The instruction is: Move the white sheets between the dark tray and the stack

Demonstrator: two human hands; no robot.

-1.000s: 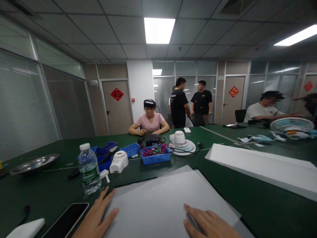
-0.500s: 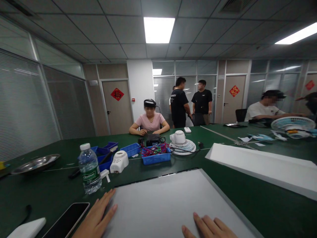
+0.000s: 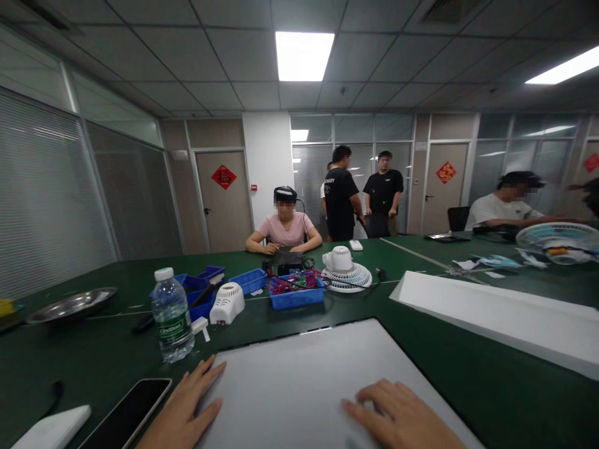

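Observation:
A large flat white panel (image 3: 290, 380) with a thin dark edge lies on the green table in front of me. At its left edge rests my left hand (image 3: 187, 402), fingers stretched out and thumb apart on the white surface. Over the panel's right part is my right hand (image 3: 397, 411), its fingers slightly bent and thumb apart, with nothing visible between them. Whether its fingertips touch the surface I cannot tell. Close to my left hand lies a dark-screened phone (image 3: 128, 411), and a clear water bottle (image 3: 172, 318) stands just beyond.
Beyond the panel are a blue bin of wires (image 3: 297, 300), a white fan part (image 3: 346, 274) and a white plastic housing (image 3: 228, 304). A long white foam-like piece (image 3: 500, 318) lies right. A metal dish (image 3: 72, 305) sits left. A person (image 3: 284, 227) sits opposite.
My right hand has lifted and turned inward, its fingers more bent. Along the panel's right side a pale grey strip has given way to a thin dark edge. My left hand stays nearly in place.

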